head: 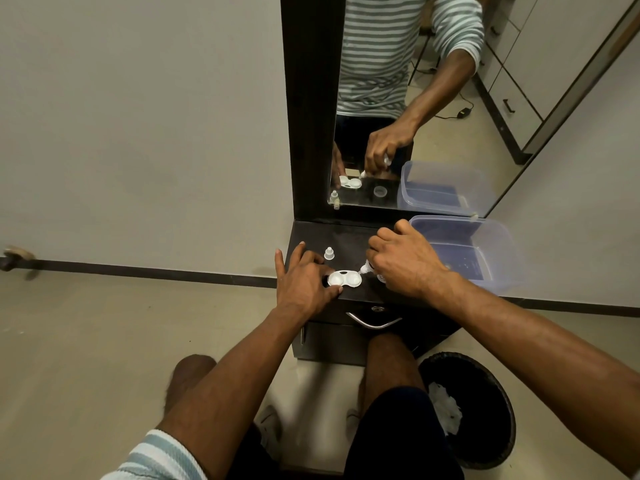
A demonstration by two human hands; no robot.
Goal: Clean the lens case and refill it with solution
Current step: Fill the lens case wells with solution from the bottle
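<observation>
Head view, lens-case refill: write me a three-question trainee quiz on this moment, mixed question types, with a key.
1. True or false: the solution bottle's cap is still on the bottle.
2. Which hand steadies the lens case? A) left hand B) right hand C) neither
3. Fill in: the nozzle of the solution bottle points at the case's ____ well.

Key
1. False: the cap stands alone on the dark cabinet top, behind the case.
2. A: the left hand has its fingers on the case's left end; the right hand grips the bottle.
3. Right.
</observation>
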